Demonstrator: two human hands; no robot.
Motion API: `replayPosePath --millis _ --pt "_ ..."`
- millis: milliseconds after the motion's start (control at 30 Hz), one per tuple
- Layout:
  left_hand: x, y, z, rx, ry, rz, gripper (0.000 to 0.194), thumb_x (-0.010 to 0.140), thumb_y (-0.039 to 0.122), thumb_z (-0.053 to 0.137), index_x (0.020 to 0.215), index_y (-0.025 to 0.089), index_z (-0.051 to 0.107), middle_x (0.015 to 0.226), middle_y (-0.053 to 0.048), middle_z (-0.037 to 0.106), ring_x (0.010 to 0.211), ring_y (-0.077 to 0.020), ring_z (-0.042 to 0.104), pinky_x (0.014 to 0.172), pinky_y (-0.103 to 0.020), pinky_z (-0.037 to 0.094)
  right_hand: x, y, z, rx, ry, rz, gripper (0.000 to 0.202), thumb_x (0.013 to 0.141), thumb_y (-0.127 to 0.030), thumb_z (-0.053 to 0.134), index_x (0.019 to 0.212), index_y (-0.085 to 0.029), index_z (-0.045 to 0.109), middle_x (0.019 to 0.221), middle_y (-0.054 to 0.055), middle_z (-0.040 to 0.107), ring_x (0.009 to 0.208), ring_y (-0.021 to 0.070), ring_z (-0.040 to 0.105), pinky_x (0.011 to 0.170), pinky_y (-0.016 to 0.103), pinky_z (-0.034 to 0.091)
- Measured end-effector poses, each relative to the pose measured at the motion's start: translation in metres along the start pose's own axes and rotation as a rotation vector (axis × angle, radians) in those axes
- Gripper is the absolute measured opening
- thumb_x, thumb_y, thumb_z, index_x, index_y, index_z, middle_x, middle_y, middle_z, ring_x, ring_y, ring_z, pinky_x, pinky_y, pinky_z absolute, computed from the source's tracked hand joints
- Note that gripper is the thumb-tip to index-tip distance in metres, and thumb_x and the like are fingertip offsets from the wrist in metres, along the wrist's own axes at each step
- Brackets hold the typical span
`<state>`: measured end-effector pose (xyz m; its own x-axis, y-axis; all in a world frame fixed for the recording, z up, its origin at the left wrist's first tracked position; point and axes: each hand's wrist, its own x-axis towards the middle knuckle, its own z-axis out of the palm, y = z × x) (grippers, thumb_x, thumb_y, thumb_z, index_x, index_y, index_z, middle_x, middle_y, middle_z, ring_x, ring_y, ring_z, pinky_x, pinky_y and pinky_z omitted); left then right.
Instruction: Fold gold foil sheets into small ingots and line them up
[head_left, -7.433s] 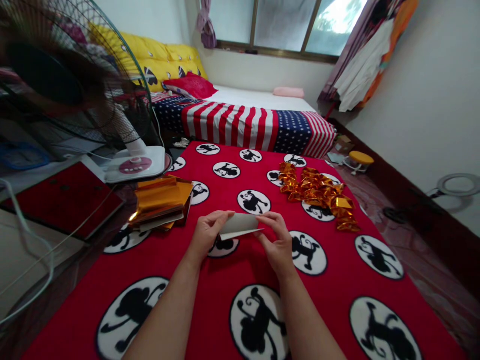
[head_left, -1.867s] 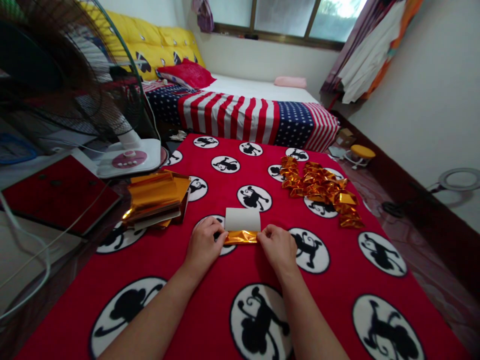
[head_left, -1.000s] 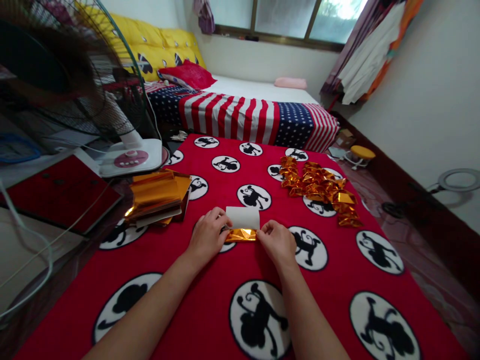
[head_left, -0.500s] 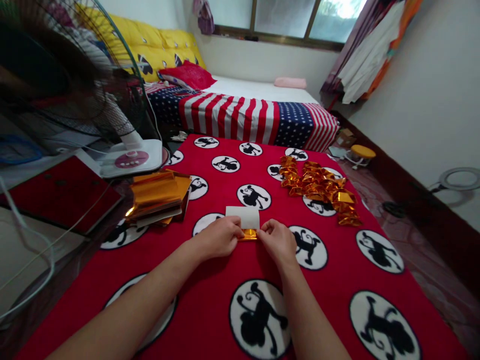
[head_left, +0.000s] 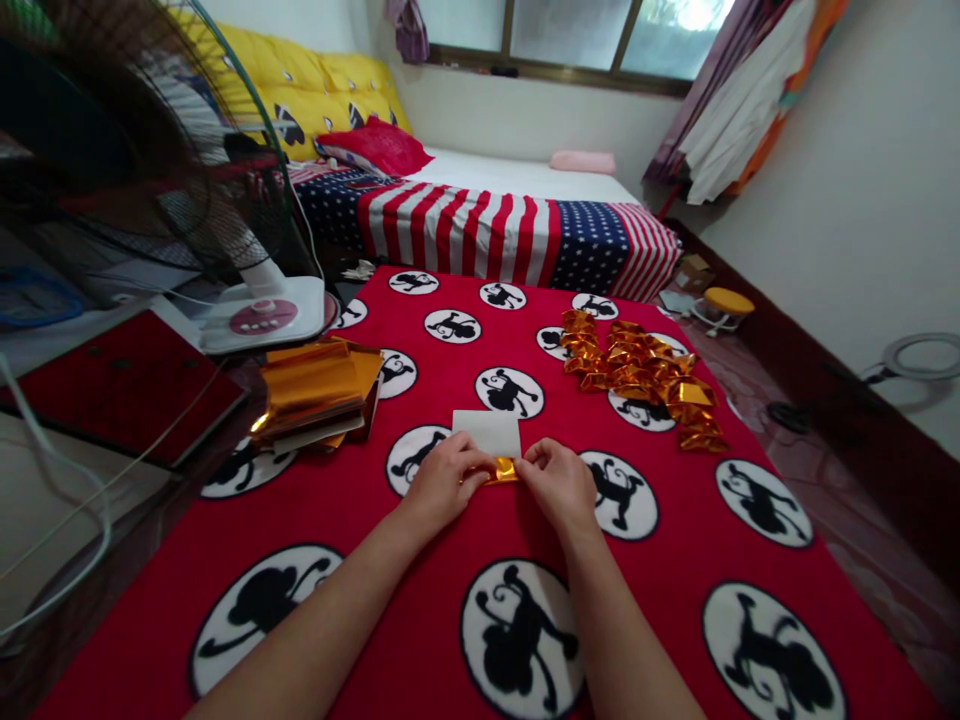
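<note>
A sheet of gold foil paper (head_left: 486, 432) lies on the red cloth in front of me, its pale back up and its near edge folded over to show a shiny gold strip. My left hand (head_left: 448, 482) is at the left end of that strip, fingers bent onto it. At the strip's right end, my right hand (head_left: 556, 482) pinches the paper between thumb and fingers. To the left sits a stack of gold foil paper (head_left: 319, 385). Several folded gold foil pieces (head_left: 637, 362) stand in rows at the right.
The red cloth (head_left: 397, 630) with monkey prints covers the surface under my hands. A running fan (head_left: 262, 310) stands at the left beside a dark red board (head_left: 112, 385). Behind is a bed (head_left: 465, 235) with a striped cover; a yellow stool (head_left: 727, 302) stands right.
My left hand has shifted slightly down and left along the folded strip, its fingers now more bent over it. My right hand keeps its place at the right end.
</note>
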<state>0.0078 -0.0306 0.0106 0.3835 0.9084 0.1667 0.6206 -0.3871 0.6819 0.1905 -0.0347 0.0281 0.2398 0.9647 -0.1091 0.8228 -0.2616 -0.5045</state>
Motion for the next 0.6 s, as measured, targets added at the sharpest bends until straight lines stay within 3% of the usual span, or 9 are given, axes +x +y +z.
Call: replayPosePath --millis 300,600 --pt "0.002 0.003 0.002 0.076 -0.009 -0.005 0.026 0.084 0.022 0.061 0.102 0.033 0.076 0.087 -0.003 0.055 0.082 -0.0165 0.054 0.075 -0.028 0.041 -0.002 -0.001 0.000 -0.009 0.017 -0.012 0.016 0.077 -0.039 0.060 0.071 -0.025 0.065 0.068 -0.002 0.068 0.062 0.0147 0.059 0.055 0.025 0.027" --pt "0.004 0.005 0.003 0.037 0.014 -0.076 0.021 0.082 0.019 0.060 0.094 0.027 0.076 0.084 -0.002 0.056 0.080 -0.0153 0.055 0.072 -0.025 0.041 -0.001 0.002 0.001 -0.002 0.030 -0.016 0.015 0.077 -0.038 0.061 0.072 -0.025 0.066 0.068 -0.003 0.068 0.063 0.0149 0.059 0.055 0.025 0.027"
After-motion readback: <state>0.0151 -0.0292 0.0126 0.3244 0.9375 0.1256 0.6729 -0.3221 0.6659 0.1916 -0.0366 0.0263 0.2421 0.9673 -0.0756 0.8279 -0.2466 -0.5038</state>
